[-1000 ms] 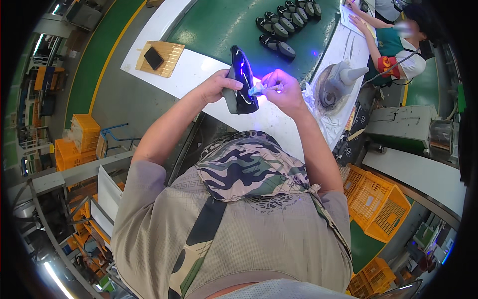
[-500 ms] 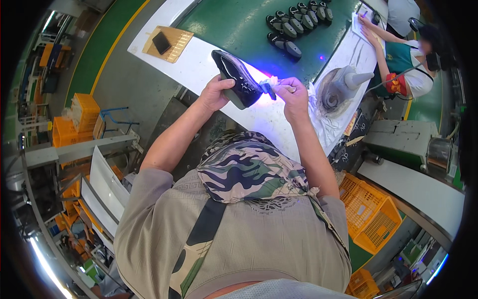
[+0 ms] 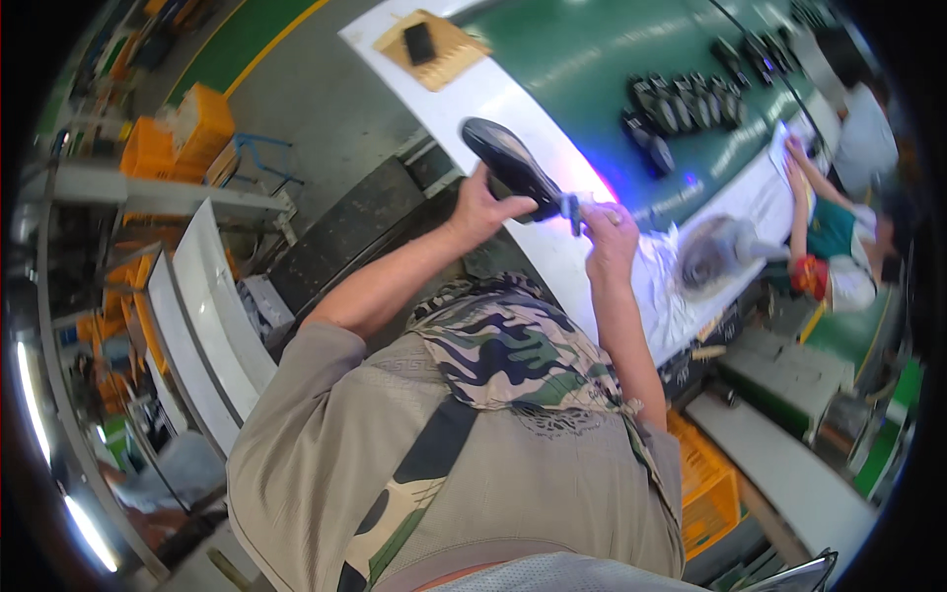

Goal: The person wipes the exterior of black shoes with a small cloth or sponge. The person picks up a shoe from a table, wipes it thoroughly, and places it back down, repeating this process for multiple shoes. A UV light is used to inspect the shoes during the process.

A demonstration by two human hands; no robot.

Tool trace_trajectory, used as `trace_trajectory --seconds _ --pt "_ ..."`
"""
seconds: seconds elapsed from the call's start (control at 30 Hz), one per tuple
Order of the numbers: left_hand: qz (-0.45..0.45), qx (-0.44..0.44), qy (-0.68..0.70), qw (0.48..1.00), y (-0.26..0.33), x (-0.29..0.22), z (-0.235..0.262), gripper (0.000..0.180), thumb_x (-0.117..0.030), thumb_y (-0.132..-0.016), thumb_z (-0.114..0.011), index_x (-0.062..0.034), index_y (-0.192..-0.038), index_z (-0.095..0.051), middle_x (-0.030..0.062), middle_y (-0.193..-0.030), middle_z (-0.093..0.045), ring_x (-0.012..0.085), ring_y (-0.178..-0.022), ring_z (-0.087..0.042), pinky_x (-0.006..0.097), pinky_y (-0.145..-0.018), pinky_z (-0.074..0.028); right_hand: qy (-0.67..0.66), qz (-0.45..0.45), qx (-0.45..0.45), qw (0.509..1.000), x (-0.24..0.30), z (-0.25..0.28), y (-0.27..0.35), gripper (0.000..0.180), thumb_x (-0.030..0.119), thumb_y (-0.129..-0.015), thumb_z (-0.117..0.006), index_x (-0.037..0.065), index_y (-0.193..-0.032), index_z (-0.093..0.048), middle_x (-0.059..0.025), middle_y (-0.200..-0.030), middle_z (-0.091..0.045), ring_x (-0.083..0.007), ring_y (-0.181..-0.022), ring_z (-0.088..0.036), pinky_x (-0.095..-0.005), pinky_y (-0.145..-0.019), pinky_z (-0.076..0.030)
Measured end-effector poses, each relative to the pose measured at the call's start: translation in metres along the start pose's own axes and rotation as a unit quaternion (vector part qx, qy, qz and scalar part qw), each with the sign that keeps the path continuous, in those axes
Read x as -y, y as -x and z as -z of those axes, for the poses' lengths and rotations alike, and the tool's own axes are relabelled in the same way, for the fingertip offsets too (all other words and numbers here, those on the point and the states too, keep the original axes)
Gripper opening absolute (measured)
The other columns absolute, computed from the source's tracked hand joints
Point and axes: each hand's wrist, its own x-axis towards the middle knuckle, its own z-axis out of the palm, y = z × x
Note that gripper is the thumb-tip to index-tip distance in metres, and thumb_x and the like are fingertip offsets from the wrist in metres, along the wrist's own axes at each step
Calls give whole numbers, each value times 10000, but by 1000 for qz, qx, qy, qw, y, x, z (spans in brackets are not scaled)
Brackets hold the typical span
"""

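Note:
My left hand (image 3: 483,209) grips a glossy black shoe (image 3: 515,166) by its near side, thumb toward the end close to my other hand. The shoe is held tilted above the white table edge, its opening partly in sight. My right hand (image 3: 610,235) is closed with fingertips pinching a small crumpled blue cloth (image 3: 570,211). That cloth meets the shoe's right-hand end, or comes very close to it; blur hides which.
A white worktable (image 3: 523,99) borders a green belt (image 3: 582,59) carrying rows of black shoes (image 3: 681,104). A phone (image 3: 419,43) lies on cardboard (image 3: 449,61). A plastic-covered grey container (image 3: 715,259) stands right, near a co-worker (image 3: 838,237). Orange crates (image 3: 705,483) flank me.
The view has swung, shifting the surroundings. The shoe has turned in my left hand, showing more of its opening. My right hand keeps the cloth by the same end.

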Motion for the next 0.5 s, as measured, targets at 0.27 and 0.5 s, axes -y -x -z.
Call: trace_trajectory --seconds 0.27,0.5 --pt "-3 -124 -24 992 30 -2 91 709 -251 -670 -844 30 -1231 -513 132 -1086 -646 198 -1019 -600 326 -945 -454 12 -21 79 997 -13 -98 -3 231 63 -780 -766 42 -941 -601 -35 -809 -628 -105 -657 -588 -211 -539 -429" --pt "60 -306 -23 950 92 -2 240 570 -196 -721 -800 29 -1172 -533 96 -1082 -630 180 -969 -594 323 -910 -469 10 -111 151 982 -50 -140 -9 134 -11 -853 -648 17 -934 -546 -107 -824 -613 -187 -663 -597 -321 -571 -517"
